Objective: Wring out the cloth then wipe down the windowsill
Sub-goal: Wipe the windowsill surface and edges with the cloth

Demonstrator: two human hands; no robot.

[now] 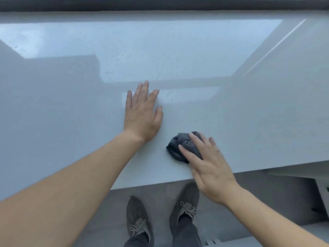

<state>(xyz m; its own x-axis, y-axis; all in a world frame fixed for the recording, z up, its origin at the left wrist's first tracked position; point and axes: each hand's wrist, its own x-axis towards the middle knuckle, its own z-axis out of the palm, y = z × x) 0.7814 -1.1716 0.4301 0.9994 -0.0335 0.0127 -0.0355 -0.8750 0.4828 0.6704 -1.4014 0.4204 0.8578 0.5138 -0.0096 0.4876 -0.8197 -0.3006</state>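
A wide, glossy pale grey windowsill (71, 97) fills most of the view. A crumpled dark grey cloth (179, 143) lies on it near the front edge, right of centre. My right hand (208, 166) presses on the cloth from the right, fingers spread flat over it and covering its right part. My left hand (142, 113) lies flat on the sill, palm down with fingers apart, a short way up and left of the cloth, holding nothing.
The dark window frame (160, 5) runs along the far edge of the sill. The sill's front edge (160, 180) crosses the lower view. Below it are the grey floor and my two grey shoes (185, 205).
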